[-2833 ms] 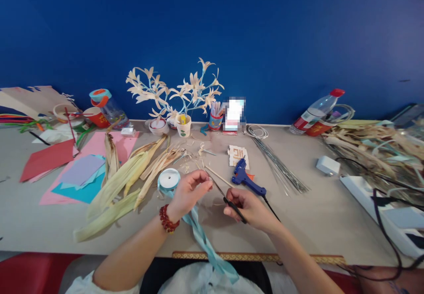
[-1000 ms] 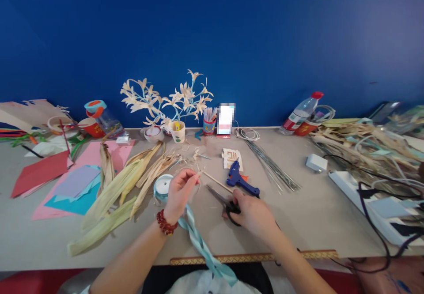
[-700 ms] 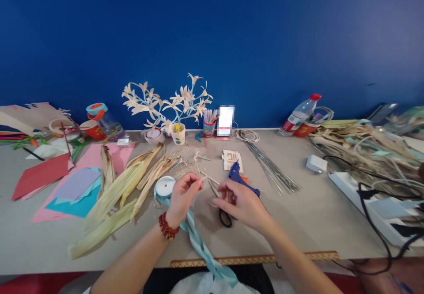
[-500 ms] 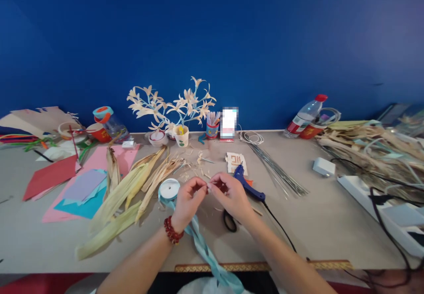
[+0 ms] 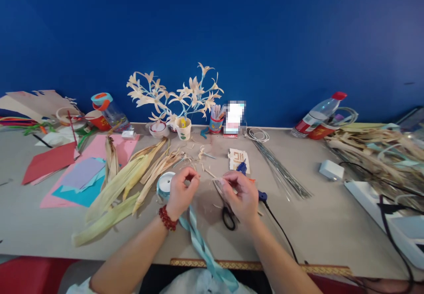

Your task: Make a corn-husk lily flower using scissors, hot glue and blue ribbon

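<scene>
My left hand (image 5: 183, 191), with a red bead bracelet (image 5: 168, 218) at the wrist, is closed, thumb and forefinger bent together; whatever they may hold is too small to see. It is beside a ribbon spool (image 5: 164, 183). To its right, my right hand (image 5: 241, 195) pinches something small and pale that I cannot make out at its fingertips. Black-handled scissors (image 5: 228, 219) lie just below that hand. Behind it, a blue glue gun (image 5: 243, 167), partly hidden, rests near a white card (image 5: 234, 155). Light-blue ribbon (image 5: 202, 245) trails down to my lap.
Corn husks (image 5: 122, 186) and coloured paper (image 5: 82, 175) cover the left side. Pale husk flowers (image 5: 185, 97) stand in pots at the back. To the right are metal wires (image 5: 281, 168), a plastic bottle (image 5: 318, 115), a power strip (image 5: 380, 214) and more dried husks (image 5: 374, 148).
My hands, which met at the fingertips, have moved apart, left hand leftward and right hand slightly right. More of the scissors shows between them. The head view has shifted a little.
</scene>
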A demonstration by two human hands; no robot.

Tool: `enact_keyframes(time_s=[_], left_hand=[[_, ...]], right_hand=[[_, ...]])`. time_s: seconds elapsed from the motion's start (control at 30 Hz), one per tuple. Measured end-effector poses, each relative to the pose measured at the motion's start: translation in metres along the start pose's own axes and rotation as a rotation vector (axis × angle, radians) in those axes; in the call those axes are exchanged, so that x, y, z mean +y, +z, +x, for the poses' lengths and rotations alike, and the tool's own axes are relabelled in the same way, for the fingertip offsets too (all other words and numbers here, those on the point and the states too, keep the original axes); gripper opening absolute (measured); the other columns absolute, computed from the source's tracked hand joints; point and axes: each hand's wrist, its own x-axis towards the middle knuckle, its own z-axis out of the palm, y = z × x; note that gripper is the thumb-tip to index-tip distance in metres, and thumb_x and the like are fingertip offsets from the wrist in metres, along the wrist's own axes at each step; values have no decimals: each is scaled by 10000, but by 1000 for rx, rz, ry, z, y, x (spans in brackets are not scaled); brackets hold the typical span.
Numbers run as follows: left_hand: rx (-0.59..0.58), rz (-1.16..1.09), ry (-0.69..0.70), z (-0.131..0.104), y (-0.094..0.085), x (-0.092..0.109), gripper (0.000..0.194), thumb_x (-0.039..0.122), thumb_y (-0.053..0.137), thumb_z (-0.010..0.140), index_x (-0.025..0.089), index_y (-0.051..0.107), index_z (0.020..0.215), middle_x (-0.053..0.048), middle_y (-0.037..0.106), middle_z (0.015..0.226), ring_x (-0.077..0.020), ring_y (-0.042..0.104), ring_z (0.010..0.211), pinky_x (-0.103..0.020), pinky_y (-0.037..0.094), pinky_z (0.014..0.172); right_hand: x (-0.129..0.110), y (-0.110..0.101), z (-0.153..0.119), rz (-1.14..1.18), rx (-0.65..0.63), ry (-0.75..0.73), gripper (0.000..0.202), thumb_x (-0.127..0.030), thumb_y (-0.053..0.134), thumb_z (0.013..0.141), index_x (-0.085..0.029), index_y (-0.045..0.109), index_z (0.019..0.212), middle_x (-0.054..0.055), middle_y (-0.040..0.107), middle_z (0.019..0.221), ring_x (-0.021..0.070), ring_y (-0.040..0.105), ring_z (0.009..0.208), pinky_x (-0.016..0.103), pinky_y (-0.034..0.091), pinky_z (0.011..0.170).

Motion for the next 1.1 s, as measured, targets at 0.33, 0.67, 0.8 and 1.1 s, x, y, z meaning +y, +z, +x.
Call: enact_keyframes(time_s=[0.33, 0.67, 0.8, 1.1], left_hand=[[-131, -11, 156, -4, 4, 16, 120, 124, 517, 821, 180, 549, 719, -1, 571, 701, -139, 539, 681, -262, 423, 662], [-122, -38, 162, -2, -1, 16, 71, 178, 522, 854, 188, 578, 812, -17, 604, 761, -153, 559, 721, -277, 430, 679], [-130, -18, 222, -4, 2, 20, 115, 148, 509, 854, 191, 548, 754, -9, 569, 706, -144, 535, 676, -272, 428, 652], [-150, 137, 267, -7, 1, 16, 108, 143, 514, 827, 209, 537, 744, -27, 585, 714, -180, 538, 719, -327, 440, 709]], right_hand=[[-2, 6, -1, -28, -135, -77, 88, -164, 572, 860, -204, 593, 784, 12, 635, 721, 147, 586, 639, 267, 459, 623], [-1, 4, -2, 116, -79, 62, 81, -203, 587, 869, -202, 611, 792, 21, 634, 723, 143, 586, 602, 263, 490, 582], [0, 7, -3, 143, -117, 77, 48, -216, 593, 862, -194, 624, 832, 34, 654, 765, 146, 612, 628, 261, 515, 603], [2, 4, 1, -52, -156, -10, 78, -173, 573, 832, -205, 614, 775, 11, 665, 700, 139, 609, 599, 246, 503, 591]])
